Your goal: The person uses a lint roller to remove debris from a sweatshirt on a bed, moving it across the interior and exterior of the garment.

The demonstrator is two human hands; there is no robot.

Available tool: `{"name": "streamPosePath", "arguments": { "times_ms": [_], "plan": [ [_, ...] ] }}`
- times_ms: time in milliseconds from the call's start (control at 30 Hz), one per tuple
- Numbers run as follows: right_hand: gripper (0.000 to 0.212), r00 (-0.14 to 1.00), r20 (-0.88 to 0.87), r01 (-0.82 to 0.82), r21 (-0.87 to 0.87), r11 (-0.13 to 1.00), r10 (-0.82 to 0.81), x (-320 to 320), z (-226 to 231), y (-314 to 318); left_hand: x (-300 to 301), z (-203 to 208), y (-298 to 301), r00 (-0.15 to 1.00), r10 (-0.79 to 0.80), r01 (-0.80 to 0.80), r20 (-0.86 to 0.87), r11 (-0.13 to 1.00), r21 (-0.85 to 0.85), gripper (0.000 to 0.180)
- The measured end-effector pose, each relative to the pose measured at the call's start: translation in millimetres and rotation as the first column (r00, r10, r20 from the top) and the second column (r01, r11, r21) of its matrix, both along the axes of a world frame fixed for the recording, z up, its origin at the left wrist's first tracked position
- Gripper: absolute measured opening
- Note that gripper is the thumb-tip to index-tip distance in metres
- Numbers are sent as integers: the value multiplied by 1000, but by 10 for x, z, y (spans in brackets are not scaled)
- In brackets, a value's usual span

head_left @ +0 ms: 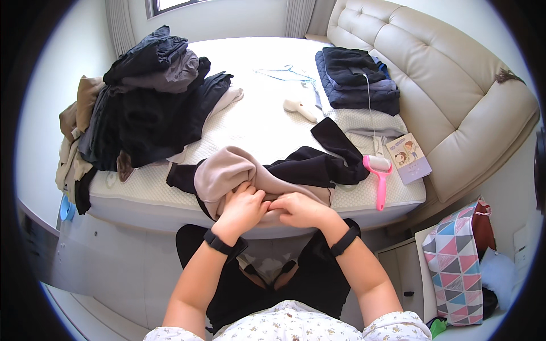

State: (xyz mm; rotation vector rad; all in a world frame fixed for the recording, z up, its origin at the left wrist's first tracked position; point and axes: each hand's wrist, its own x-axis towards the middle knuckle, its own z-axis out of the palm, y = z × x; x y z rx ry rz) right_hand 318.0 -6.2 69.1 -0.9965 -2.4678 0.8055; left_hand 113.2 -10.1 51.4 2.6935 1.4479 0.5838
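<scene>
A flat illustrated pale card package (408, 157) lies at the white quilted mattress's (256, 128) right edge, just beside one pink plastic lint roller (378, 177). Your left hand (243, 207) and right hand (300, 209) meet at the near edge, fingers curled tight, both pinching the beige-lined black fabric garment (239, 170). Two clothing piles sit there: a loose dark heap (151, 99) at the left edge, a folded navy stack (357, 79) in the far right corner.

Both bare forearms rise from the lower edge and converge, each wrist ringed by a black band. The left hand (243, 206) and the right hand (300, 209) meet knuckle to knuckle, fingers curled and closed, thumbs tucked inward.
</scene>
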Motion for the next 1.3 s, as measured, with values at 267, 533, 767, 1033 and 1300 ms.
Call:
{"name": "streamPosePath", "arguments": {
  "times_ms": [267,533,767,1033,1300],
  "plan": [
    [63,777,94,466,579,669,-623,254,-3,587,-320,38,-137,996,86,-75,28,957,-279,21],
    [6,990,-39,133,9,991,-133,-315,-39,357,-443,150,130,911,8,32,412,995,-91,36],
    [87,888,251,307,299,904,-385,-227,-204,394,-399,497,445,843,57,-128,535,987,98,57],
    [31,947,269,161,65,985,-173,-212,-136,441,-273,309,344,905,-46,147,423,967,-209,23],
    [26,971,219,-70,-112,991,93,164,-50,-123,-435,316,366,898,12,109,440,962,-249,23]
  ]
}}
